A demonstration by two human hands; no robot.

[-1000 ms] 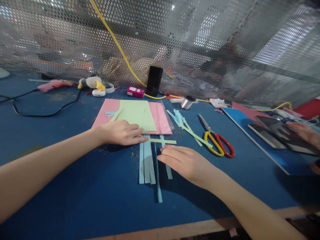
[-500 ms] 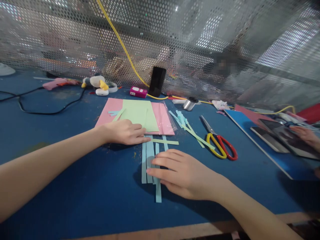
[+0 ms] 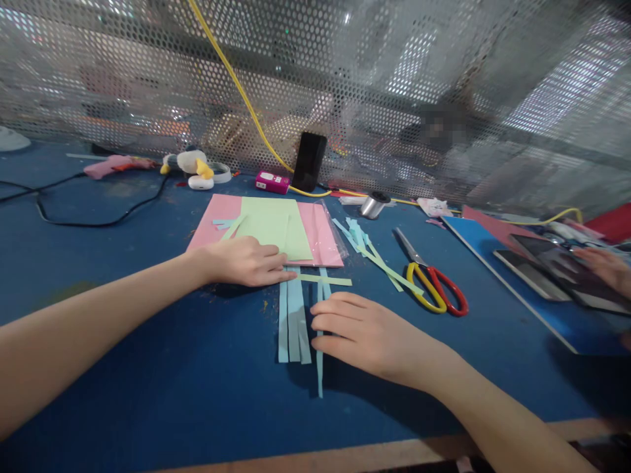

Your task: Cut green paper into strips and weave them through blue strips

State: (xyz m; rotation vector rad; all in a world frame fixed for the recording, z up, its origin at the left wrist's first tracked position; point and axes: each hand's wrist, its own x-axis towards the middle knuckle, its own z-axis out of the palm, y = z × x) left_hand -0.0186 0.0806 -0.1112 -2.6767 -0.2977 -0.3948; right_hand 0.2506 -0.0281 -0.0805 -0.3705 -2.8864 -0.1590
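My left hand [image 3: 251,261] lies at the front edge of the stacked pink paper [image 3: 211,220] and green paper [image 3: 269,226]. Its fingers are curled, with the fingertips pressing the end of a narrow green paper strip [image 3: 328,280] where it crosses several light blue paper strips [image 3: 294,322]. These blue strips hang toward me, side by side. Just right of them, my right hand [image 3: 362,335] has its fingers closed on a separate blue paper strip [image 3: 320,374], which appears edge-on. The thumb of my right hand is hidden.
Scissors [image 3: 424,276] with yellow and red handles lie to the right, beside loose strips [image 3: 379,259]. Behind are a wire spool [image 3: 374,205], a black phone [image 3: 309,161] and a magenta box [image 3: 272,182]. Another person's hand [image 3: 604,266] is at far right near a blue board [image 3: 503,282].
My right hand has shifted slightly right, carrying one blue strip away from the others and turning it edge-on. My left hand has stayed in place.
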